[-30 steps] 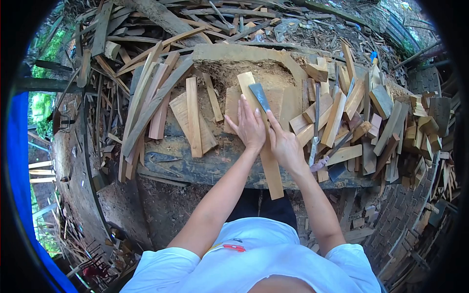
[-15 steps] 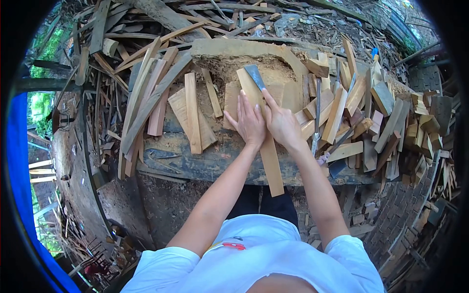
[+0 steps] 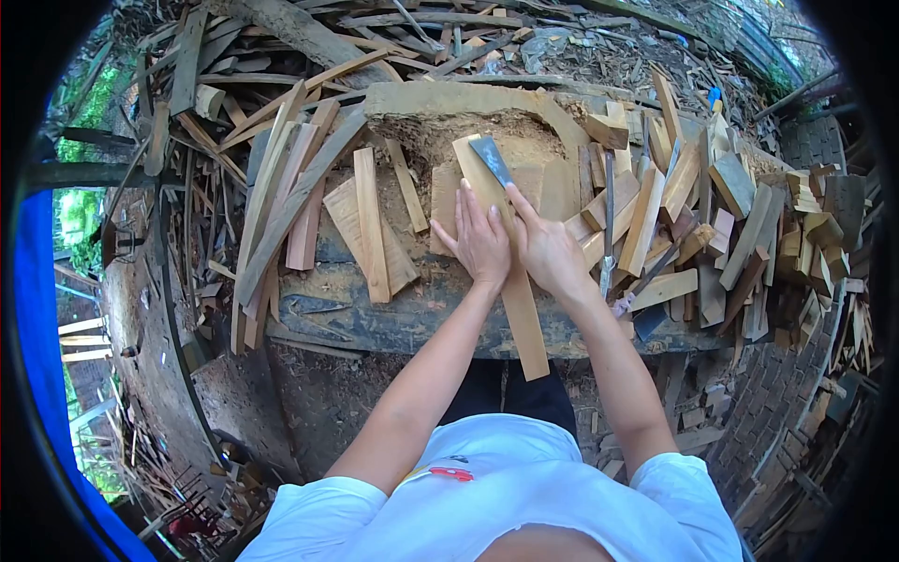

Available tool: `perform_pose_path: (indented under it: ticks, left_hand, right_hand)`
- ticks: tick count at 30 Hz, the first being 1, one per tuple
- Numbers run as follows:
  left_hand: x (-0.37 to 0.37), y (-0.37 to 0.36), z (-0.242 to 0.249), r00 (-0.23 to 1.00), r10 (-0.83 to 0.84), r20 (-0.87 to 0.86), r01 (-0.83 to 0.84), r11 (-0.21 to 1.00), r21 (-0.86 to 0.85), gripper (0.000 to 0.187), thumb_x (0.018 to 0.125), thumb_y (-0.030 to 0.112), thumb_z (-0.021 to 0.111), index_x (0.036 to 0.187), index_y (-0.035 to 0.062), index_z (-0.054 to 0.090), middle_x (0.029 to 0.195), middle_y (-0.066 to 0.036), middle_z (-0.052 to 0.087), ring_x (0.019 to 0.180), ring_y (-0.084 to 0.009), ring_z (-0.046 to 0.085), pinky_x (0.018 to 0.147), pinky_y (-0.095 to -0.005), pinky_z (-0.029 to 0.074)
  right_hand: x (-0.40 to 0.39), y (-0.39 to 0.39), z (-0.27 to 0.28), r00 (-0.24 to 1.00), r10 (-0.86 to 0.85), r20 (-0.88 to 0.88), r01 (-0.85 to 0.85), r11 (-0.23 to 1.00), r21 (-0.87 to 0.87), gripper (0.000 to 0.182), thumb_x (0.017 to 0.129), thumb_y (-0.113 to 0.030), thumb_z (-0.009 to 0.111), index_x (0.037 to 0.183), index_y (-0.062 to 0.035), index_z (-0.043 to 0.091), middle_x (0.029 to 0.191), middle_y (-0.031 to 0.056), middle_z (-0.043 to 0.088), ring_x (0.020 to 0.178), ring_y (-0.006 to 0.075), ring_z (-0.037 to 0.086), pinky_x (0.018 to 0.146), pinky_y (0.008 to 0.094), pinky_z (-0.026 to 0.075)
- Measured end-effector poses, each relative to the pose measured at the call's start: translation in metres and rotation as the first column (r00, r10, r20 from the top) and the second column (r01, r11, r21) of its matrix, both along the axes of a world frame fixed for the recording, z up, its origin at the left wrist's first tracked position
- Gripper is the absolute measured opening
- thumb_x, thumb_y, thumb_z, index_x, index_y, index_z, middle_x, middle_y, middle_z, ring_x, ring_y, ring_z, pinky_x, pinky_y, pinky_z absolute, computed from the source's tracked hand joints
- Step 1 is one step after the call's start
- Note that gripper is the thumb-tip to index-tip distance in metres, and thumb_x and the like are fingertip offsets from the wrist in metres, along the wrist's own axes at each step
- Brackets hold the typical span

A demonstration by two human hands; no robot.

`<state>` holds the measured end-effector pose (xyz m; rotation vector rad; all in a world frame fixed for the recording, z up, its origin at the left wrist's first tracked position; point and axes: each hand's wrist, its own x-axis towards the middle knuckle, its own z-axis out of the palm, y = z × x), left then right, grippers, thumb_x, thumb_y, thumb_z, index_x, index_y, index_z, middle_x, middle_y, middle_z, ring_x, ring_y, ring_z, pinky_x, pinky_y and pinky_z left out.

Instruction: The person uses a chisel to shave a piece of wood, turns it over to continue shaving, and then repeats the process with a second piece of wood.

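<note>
A long, narrow wooden board (image 3: 523, 323) slants across the bench, its near end jutting over the front edge toward my body. My left hand (image 3: 483, 242) lies flat on the board's left side, fingers stretched forward and thumb spread out. Closed at the board's right side, my right hand (image 3: 548, 245) grips a flat, dark, chisel-like blade (image 3: 490, 159), with its index finger extended along the metal. The blade's wide end rests at the far end of the board; its handle is hidden in my palm. Underneath the board is a wider wooden block (image 3: 444, 201).
Wood strips (image 3: 372, 225) lie left of my hands, beside longer leaning planks (image 3: 300, 201). Many offcuts (image 3: 646, 220) crowd the right side. A thick, hollowed timber (image 3: 449, 96) stands behind the work, with sawdust before it. Scrap wood (image 3: 281, 47) is piled beyond.
The blade and my right hand have shifted slightly toward me along the board. My left hand keeps its flat place. The whole view has tilted a little.
</note>
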<state>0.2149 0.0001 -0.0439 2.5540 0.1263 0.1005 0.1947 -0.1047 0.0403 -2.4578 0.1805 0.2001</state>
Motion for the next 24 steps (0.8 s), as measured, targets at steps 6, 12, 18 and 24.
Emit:
perform_pose_path:
  ticks: [6, 12, 18, 24]
  left_hand:
    - [-0.002, -0.002, -0.002, 1.000, 0.005, 0.014, -0.005, 1.000, 0.004, 0.062, 0.098, 0.033, 0.041, 0.151, 0.0037, 0.024, 0.152, -0.009, 0.039, 0.141, -0.0190, 0.034, 0.116, -0.0564, -0.006]
    - [0.000, 0.000, -0.005, 0.999, 0.003, 0.035, -0.004, 1.000, 0.006, 0.062, 0.098, 0.033, 0.041, 0.151, 0.0040, 0.025, 0.151, -0.008, 0.039, 0.141, -0.0188, 0.034, 0.116, -0.0564, -0.006]
    - [-0.001, 0.001, 0.003, 1.000, 0.004, -0.003, -0.004, 1.000, -0.007, 0.062, 0.098, 0.033, 0.041, 0.151, 0.0040, 0.025, 0.151, -0.008, 0.039, 0.141, -0.0192, 0.034, 0.116, -0.0564, -0.007]
    - [-0.004, 0.000, -0.003, 1.000, 0.005, 0.016, -0.005, 1.000, -0.014, 0.062, 0.098, 0.034, 0.041, 0.150, 0.0042, 0.026, 0.151, -0.009, 0.039, 0.141, -0.0196, 0.034, 0.116, -0.0565, -0.007]
  right_hand:
    - [0.018, 0.002, 0.004, 0.999, -0.012, -0.033, 0.013, 0.999, 0.032, 0.046, 0.097, -0.033, 0.046, 0.142, -0.0222, 0.046, 0.080, 0.0289, 0.066, 0.079, 0.0459, 0.066, 0.073, 0.0541, 0.052]
    - [0.000, 0.002, 0.012, 0.997, -0.013, -0.073, 0.016, 0.999, 0.038, 0.046, 0.097, -0.033, 0.046, 0.141, -0.0215, 0.047, 0.082, 0.0288, 0.066, 0.081, 0.0461, 0.065, 0.074, 0.0545, 0.052]
    - [0.020, 0.006, 0.004, 1.000, 0.006, -0.026, -0.005, 1.000, 0.031, 0.048, 0.097, -0.028, 0.044, 0.145, -0.0212, 0.040, 0.086, 0.0300, 0.065, 0.082, 0.0478, 0.064, 0.076, 0.0557, 0.049]
    - [-0.009, 0.002, 0.015, 0.996, 0.004, -0.093, -0.001, 0.999, 0.034, 0.047, 0.098, -0.032, 0.044, 0.144, -0.0223, 0.042, 0.082, 0.0292, 0.066, 0.079, 0.0467, 0.065, 0.073, 0.0545, 0.052]
